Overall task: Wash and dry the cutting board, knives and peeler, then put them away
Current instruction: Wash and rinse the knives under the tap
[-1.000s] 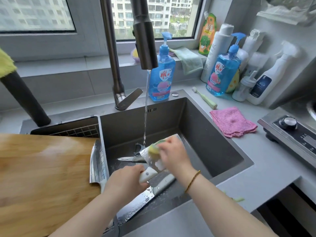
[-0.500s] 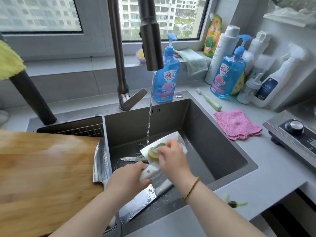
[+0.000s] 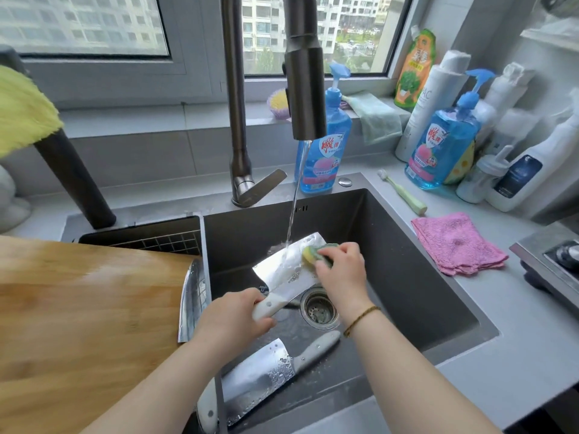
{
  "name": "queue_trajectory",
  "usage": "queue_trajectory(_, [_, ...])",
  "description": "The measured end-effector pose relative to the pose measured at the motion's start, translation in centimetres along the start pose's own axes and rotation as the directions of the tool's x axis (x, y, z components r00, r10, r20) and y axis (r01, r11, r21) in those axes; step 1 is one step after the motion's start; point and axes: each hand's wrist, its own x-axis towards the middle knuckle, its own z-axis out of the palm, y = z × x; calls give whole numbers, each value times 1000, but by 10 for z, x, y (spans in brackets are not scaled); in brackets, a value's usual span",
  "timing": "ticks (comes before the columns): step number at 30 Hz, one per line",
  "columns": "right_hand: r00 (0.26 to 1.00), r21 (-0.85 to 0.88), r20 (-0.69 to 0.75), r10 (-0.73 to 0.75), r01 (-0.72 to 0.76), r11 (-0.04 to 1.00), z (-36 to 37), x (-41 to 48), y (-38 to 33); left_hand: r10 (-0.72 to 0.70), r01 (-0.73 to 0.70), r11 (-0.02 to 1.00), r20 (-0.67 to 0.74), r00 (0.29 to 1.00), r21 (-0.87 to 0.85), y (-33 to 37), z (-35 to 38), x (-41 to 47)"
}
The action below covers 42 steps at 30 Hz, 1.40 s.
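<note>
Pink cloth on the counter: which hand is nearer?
Right. The right hand, holding the sponge on the cleaver in the sink, sits left of the pink cloth. The left hand grips the cleaver's handle, farther away.

We get bright daylight from the glass window [image 3: 87,23] at twelve o'clock. Edges bow; the wet steel cleaver [image 3: 283,267] glares.

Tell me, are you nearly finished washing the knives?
Not nearly. Nothing looks dried or put away yet. In hand: the left hand grips a cleaver under the running water while the right hand scrubs its blade with a sponge. Still to do: a second cleaver lies wet in the sink, a third knife sits at the board's edge, and I can't spot the peeler.
</note>
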Motion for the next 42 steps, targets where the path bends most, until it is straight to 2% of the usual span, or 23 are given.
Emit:
queue_trajectory(1, [1000,-40,0,-9,9,999,1,4,-3,-7,7,1000,4,1000,-5,0,-1,4])
queue_trajectory(5, [948,-145,205,-244,276,950,18,7,-19,-34,34,999,17,999,-10,-4,-2,19])
queue_trajectory(7, [975,-187,183,-128,163,969,18,30,-13,-19,19,1000,36,999,12,-3,-2,22])
queue_trajectory(9, [996,-203,88,18,1,979,18,48,-8,4,-6,999,50,999,33,-1,0,26])
queue_trajectory(10, [996,-203,85,34,-16,979,23,49,-11,8,-10,999,58,998,41,0,1,28])
queue_trajectory(12, [976,-179,200,-84,120,976,38,39,-25,-3,0,999,70,998,54,0,2,34])
queue_trajectory(14, [916,-124,332,-227,280,952,50,20,-35,-12,7,998,87,996,63,-1,3,35])
queue_trajectory(15, [910,-106,346,-230,281,954,50,21,-33,-13,7,998,97,995,61,-2,3,35])
queue_trajectory(18, [986,-87,167,24,-9,996,45,55,-6,0,-6,998,104,995,62,-6,4,34])
queue_trajectory(19, [988,-84,107,112,-103,991,42,59,0,9,-16,997,98,995,70,-7,5,34])
queue_trajectory(20, [987,-96,92,134,-125,987,41,59,2,7,-15,997,100,995,80,-7,6,34])
queue_trajectory(23, [954,-66,272,-124,147,987,47,41,-9,-7,-2,997,104,995,80,-5,7,35])
queue_trajectory(25, [926,-76,324,-191,227,971,45,36,-12,-2,-6,996,95,995,85,-6,8,34])
queue_trajectory(26, [945,-111,290,-150,189,976,44,44,-7,6,-15,996,91,996,93,-6,8,33])
queue_trajectory(29, [992,-140,72,102,-91,986,36,63,11,33,-41,994,80,996,103,-5,6,31])
queue_trajectory(30, [995,-147,60,76,-67,987,37,58,8,30,-38,994,75,997,104,-4,6,31])
queue_trajectory(31, [993,-164,119,-23,43,986,40,50,2,22,-29,994,69,997,103,-3,5,32])
queue_trajectory(33, [932,-80,267,-246,276,958,50,28,-12,5,-12,995,66,998,103,-2,5,33])
queue_trajectory(35, [902,-67,299,-313,347,936,51,24,-12,3,-10,994,61,998,108,-3,7,33])
queue_trajectory(37, [972,-104,172,-160,180,978,42,42,4,20,-25,994,52,998,103,-5,8,31])
queue_trajectory(39, [999,-99,39,13,-9,995,30,47,15,36,-39,994,34,999,98,-7,8,29])
queue_trajectory(40, [999,-95,39,23,-19,995,27,42,16,41,-43,994,24,999,96,-7,8,29])
queue_trajectory(42, [987,-87,112,-118,128,988,30,24,6,40,-40,994,11,999,99,-7,9,30])
